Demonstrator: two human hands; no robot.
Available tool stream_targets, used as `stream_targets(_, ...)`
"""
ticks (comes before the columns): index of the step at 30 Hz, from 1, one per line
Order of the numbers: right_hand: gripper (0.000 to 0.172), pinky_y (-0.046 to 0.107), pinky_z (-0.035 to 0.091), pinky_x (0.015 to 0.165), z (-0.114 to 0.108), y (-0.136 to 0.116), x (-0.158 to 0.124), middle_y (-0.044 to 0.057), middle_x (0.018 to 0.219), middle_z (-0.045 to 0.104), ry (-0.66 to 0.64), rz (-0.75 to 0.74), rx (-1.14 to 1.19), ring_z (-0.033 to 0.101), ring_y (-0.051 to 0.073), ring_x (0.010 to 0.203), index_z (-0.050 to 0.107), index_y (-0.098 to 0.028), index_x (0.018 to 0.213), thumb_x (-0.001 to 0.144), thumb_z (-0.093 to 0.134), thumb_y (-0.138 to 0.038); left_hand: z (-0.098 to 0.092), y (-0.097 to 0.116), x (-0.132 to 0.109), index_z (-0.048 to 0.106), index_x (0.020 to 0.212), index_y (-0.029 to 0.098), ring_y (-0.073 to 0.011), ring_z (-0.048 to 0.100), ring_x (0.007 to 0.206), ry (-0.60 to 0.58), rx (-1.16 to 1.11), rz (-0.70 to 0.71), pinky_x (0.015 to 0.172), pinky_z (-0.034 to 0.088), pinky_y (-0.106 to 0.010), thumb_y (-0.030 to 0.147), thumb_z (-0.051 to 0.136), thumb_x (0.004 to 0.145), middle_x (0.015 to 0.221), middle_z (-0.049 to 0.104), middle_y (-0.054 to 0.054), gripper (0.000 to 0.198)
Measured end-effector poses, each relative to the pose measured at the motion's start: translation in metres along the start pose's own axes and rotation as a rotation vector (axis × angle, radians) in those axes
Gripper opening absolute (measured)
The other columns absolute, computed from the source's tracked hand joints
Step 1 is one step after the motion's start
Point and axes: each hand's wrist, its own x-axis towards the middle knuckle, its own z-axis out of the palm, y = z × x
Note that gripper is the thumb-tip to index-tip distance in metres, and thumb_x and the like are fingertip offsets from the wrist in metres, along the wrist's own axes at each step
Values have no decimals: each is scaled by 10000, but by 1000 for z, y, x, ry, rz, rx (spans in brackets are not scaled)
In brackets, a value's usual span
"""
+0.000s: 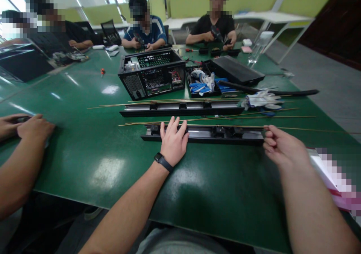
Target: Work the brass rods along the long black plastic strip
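My left hand (pixel 173 143), a black watch on its wrist, lies with fingers stretched out across the near black rail (pixel 197 138). This rail is a long channel with a grey inside and several small black blocks (pixel 218 131) set in it. At the rail's right end, my right hand (pixel 282 145) is pinched on a thin brass-coloured rod (pixel 307 129), which runs along the channel and sticks out past the hand to the right. A second black rail (pixel 180 111) lies parallel behind, with more thin rods along it.
Behind the rails stand an open black computer case (pixel 152 75) and a tray with blue-white gloves (pixel 201 81). Another glove (pixel 263 100) and a black tube (pixel 270 90) lie at right. A neighbour's hands (pixel 32 128) work at left; several people sit across the green table (pixel 113 171).
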Motion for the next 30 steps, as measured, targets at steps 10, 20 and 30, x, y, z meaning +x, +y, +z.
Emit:
stream_targets(10, 337, 159, 262, 303, -4, -1, 4, -81, 720, 490, 8, -7, 11, 359, 41, 370, 708, -200, 993, 1300, 571, -170, -1, 1, 0, 791, 1719, 267, -436, 540, 1860, -7, -14, -10, 1560, 292, -810, 277, 631, 1228, 1874, 691, -210, 517)
stream_targets(20, 357, 160, 256, 295, -3, -3, 1, -88, 726, 465, 24, -10, 5, 349, 35, 368, 682, -202, 971, 1285, 547, -100, -1, 0, 0, 783, 1726, 249, -428, 545, 1858, -14, -5, 0, 1562, 300, -793, 272, 629, 1232, 1881, 682, -217, 519)
stream_targets(30, 318, 143, 256, 291, -3, 0, 4, -79, 711, 493, -6, 5, -11, 349, 42, 373, 702, -198, 987, 1265, 577, -110, -2, 1, 0, 791, 1717, 267, -435, 540, 1860, -4, -10, -5, 1564, 289, -803, 273, 636, 1224, 1877, 689, -210, 517)
